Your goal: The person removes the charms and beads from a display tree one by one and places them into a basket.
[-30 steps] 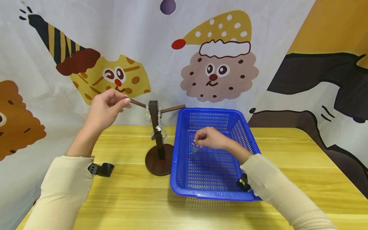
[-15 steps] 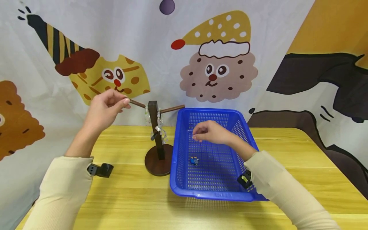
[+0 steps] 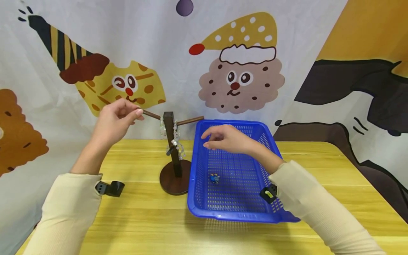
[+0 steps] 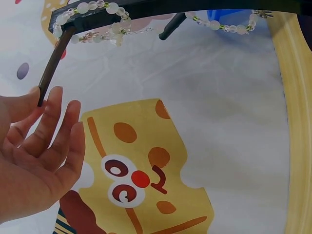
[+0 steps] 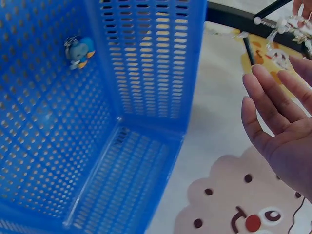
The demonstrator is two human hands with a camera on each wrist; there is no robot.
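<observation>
Left hand point(image 3: 113, 122) pinches the jewelry stand's peg point(image 3: 151, 114); right hand point(image 3: 224, 138), fingers relaxed, empty, hovers frame centre. Risk: snagging the bead bracelets point(image 3: 174, 140) could tip the stand.

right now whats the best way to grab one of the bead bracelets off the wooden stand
Pinch the loose bottom loop of a bead bracelet where it hangs clear beside the post of the wooden stand, coming from the basket side, where the open right hand is. The strands drape over the pegs, so lifting up and outward along the peg should likely free one. The left hand has a grip on the left peg, steadying the stand.
</observation>
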